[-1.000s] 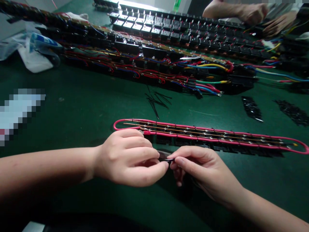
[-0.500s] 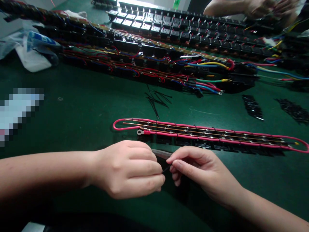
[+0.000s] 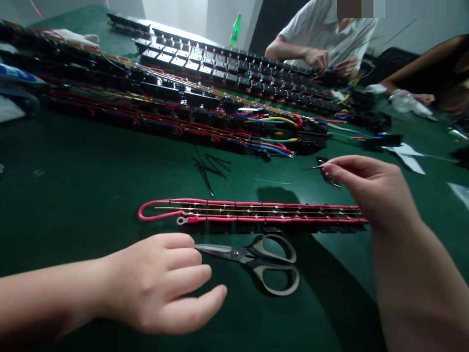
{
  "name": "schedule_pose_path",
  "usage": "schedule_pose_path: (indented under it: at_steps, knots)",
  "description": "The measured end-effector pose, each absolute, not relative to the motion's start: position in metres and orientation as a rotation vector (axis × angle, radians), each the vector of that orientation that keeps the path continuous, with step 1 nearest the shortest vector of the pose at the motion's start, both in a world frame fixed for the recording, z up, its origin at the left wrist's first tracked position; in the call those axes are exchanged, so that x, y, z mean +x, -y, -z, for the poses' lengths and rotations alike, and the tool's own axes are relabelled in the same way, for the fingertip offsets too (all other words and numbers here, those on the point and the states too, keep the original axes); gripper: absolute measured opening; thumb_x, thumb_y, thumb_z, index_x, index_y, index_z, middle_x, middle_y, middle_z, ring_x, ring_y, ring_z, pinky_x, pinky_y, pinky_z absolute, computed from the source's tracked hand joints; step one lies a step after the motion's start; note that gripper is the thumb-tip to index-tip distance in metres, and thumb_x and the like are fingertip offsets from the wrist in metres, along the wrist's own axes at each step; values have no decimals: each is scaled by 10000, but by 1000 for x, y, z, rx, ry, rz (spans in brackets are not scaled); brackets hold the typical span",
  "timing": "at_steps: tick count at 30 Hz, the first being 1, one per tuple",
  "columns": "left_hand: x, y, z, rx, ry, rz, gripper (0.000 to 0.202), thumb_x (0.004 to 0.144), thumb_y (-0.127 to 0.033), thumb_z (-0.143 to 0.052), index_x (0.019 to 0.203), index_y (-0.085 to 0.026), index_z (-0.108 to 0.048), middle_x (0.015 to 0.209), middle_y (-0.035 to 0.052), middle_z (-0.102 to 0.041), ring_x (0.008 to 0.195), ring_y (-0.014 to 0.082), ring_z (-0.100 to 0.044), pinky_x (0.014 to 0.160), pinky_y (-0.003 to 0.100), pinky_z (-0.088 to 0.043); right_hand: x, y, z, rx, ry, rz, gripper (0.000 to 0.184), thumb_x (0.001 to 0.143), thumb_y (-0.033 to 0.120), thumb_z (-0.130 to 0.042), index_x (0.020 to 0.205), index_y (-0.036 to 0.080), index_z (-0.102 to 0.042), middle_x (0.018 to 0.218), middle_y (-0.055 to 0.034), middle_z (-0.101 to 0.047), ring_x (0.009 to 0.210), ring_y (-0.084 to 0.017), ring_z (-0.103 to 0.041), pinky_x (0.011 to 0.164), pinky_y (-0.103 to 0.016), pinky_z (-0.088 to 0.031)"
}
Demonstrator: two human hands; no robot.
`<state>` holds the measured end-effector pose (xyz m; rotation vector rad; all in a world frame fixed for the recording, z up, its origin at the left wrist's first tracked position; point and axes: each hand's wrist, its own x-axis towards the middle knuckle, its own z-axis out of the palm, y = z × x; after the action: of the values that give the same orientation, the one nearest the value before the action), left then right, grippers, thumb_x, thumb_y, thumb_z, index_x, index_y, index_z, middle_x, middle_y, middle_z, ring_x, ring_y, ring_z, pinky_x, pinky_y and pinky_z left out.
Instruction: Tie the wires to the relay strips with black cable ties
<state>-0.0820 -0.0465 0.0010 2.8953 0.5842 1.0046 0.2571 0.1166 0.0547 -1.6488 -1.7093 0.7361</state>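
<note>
My left hand (image 3: 161,283) rests low on the green table (image 3: 91,195), fingers loosely curled with nothing in them, just left of a pair of grey-handled scissors (image 3: 256,261). My right hand (image 3: 370,188) is raised over the right end of a long strip of black parts ringed by a pink wire (image 3: 252,212). Its thumb and forefinger pinch a thin black cable tie (image 3: 313,167) that points left.
Loose black cable ties (image 3: 208,168) lie beyond the strip. Long rows of wired black assemblies (image 3: 190,117) cross the table behind them. Other people sit at the far right; one person's hands (image 3: 330,61) work there. A green bottle (image 3: 236,30) stands at the back.
The hands have parted. My right hand rose up and to the right with the thin tie; my left hand let go and dropped leftward. The scissors now show on the table.
</note>
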Motion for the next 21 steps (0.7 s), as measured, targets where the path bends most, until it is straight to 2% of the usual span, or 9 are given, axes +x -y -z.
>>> schedule_pose_path:
  at_steps: [3,5,8,12,15,18,21]
  knots:
    - [-79,47,-1,2933,-555,-989,166,891,-179,-652,1049,-178,-703,766,47,-727,604,167,-656,541,318,-572,312,-155,-47,-1863,1522,-703,160,890,309,-752,899,152,-722,890,-69,-704,774,-154,-617,749,-325,-515]
    - [-78,47,-1,2946,-568,-1003,151,895,-192,-661,1038,-186,-706,762,45,-720,615,161,-655,555,305,-573,336,-167,-40,-1993,1438,-752,208,964,340,-668,1089,174,-677,1093,-61,-692,900,-172,-667,794,-356,-580]
    - [-78,45,-1,2951,-561,-996,160,894,-172,-646,1040,-164,-711,777,56,-730,609,162,-652,558,311,-571,349,-173,-32,-2101,1389,-831,298,988,375,-632,1235,208,-643,1279,-93,-648,1079,-224,-664,898,-415,-580]
    - [-80,44,-1,2945,-547,-976,164,893,-151,-634,1041,-144,-704,795,60,-739,591,169,-654,546,333,-573,346,-176,-28,-2180,1391,-852,322,978,391,-644,1239,202,-645,1292,-93,-646,1094,-237,-659,917,-437,-573]
    - [-79,44,-1,2964,-569,-979,143,895,-182,-667,1034,-164,-692,781,44,-725,616,158,-662,569,313,-580,346,-178,-24,-2177,1435,-803,322,980,390,-644,1238,197,-646,1280,-90,-652,1085,-237,-663,914,-439,-575]
    - [-78,44,0,2979,-603,-993,117,897,-207,-684,1012,-189,-684,780,31,-719,636,148,-664,595,298,-583,347,-179,-23,-2149,1427,-560,321,987,387,-632,1250,204,-634,1278,-88,-649,1067,-224,-665,900,-434,-582]
    - [-79,43,1,2991,-631,-1030,99,910,-195,-666,1006,-181,-681,799,31,-728,661,150,-671,635,308,-579,338,-172,-27,-2040,1476,-285,249,997,374,-604,1169,204,-666,1203,-106,-667,1024,-213,-656,883,-392,-553]
